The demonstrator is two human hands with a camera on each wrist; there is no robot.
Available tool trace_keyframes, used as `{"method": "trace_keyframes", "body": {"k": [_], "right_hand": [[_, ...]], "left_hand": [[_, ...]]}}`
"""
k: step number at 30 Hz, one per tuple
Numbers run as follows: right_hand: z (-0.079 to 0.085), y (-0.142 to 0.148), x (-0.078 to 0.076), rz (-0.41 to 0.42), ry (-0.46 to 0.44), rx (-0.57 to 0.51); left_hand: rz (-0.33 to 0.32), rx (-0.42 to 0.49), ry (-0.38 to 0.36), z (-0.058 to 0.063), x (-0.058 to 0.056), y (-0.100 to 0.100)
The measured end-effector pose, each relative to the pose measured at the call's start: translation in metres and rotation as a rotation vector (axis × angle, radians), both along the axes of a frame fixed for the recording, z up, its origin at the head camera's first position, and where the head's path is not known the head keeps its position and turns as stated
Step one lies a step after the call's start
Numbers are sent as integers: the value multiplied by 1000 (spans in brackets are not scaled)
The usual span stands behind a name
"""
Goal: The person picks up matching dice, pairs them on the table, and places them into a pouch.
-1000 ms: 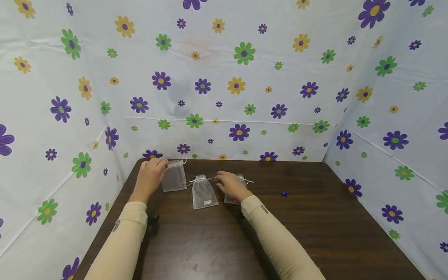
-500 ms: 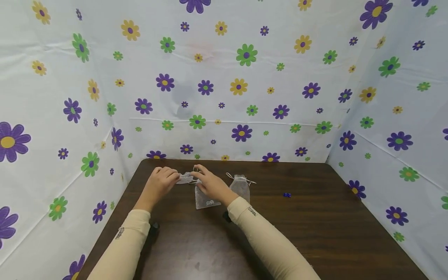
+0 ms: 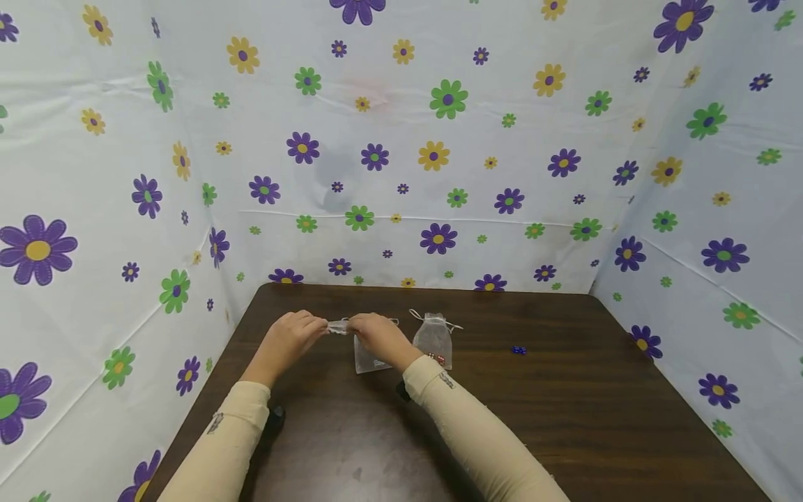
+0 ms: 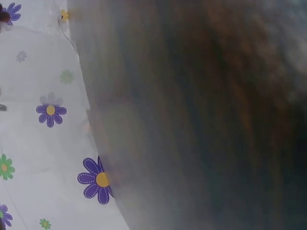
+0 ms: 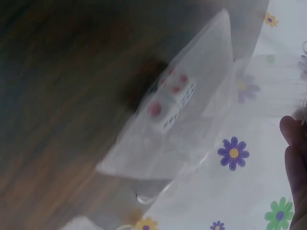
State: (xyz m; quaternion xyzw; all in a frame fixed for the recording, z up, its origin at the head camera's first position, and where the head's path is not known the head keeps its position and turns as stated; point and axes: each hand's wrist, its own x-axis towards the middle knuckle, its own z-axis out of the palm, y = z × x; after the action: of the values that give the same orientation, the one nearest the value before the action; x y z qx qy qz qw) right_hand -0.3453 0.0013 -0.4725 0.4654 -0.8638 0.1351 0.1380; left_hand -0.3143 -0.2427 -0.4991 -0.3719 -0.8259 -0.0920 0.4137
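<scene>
A sheer white drawstring pouch (image 3: 337, 326) is bunched up between my two hands at the back left of the table. My left hand (image 3: 290, 343) grips its left side, and my right hand (image 3: 379, 338) pinches its right side. A second pouch (image 3: 365, 360) lies partly hidden behind the right hand; in the right wrist view this pouch (image 5: 206, 115) holds two white dice (image 5: 168, 103). To its right, a third pouch (image 3: 433, 335) with its neck drawn in contains red dice (image 3: 437, 360). Fingertips (image 5: 293, 158) show at the right wrist view's edge.
Blue dice (image 3: 518, 350) lie farther right on the dark wooden table (image 3: 596, 404). A white flowered sheet (image 3: 401, 167) hangs behind the table and along both sides. The left wrist view shows mostly blurred table and sheet.
My right hand has moved left from the red-dice pouch to the left pouch. That pouch, earlier hanging flat from my left hand, is now gathered between both hands.
</scene>
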Motion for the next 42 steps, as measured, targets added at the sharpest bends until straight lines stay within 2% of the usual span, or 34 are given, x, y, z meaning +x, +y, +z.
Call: {"method": "trace_keyframes", "body": {"k": [4, 7, 11, 13, 18, 21, 26, 30, 34, 42], "right_hand": [[-2, -1, 1, 11, -66, -19], [-5, -2, -1, 35, -124, -23], [-11, -4, -4, 63, -157, -21], [-11, -3, -4, 64, -171, -24], [-5, 10, -8, 31, -265, -78], [0, 29, -15, 2, -284, -143], [5, 76, -29, -84, -283, -277], [4, 118, -38, -233, -311, -379], [-9, 153, -43, -359, -342, -374], [-26, 232, -44, -515, -367, -341]], "left_hand": [[-4, 4, -37, -2, 1, -2], [18, 21, -93, -3, 2, -3], [79, 63, -228, -3, 7, -4], [93, 83, -321, -4, 8, -5], [45, 137, -515, -8, 7, -9], [25, 168, -579, -11, 7, -12], [34, 190, -633, -15, 5, -16], [21, 205, -641, -13, 6, -16], [26, 217, -668, -11, 5, -16], [51, 213, -662, -11, 4, -18]]}}
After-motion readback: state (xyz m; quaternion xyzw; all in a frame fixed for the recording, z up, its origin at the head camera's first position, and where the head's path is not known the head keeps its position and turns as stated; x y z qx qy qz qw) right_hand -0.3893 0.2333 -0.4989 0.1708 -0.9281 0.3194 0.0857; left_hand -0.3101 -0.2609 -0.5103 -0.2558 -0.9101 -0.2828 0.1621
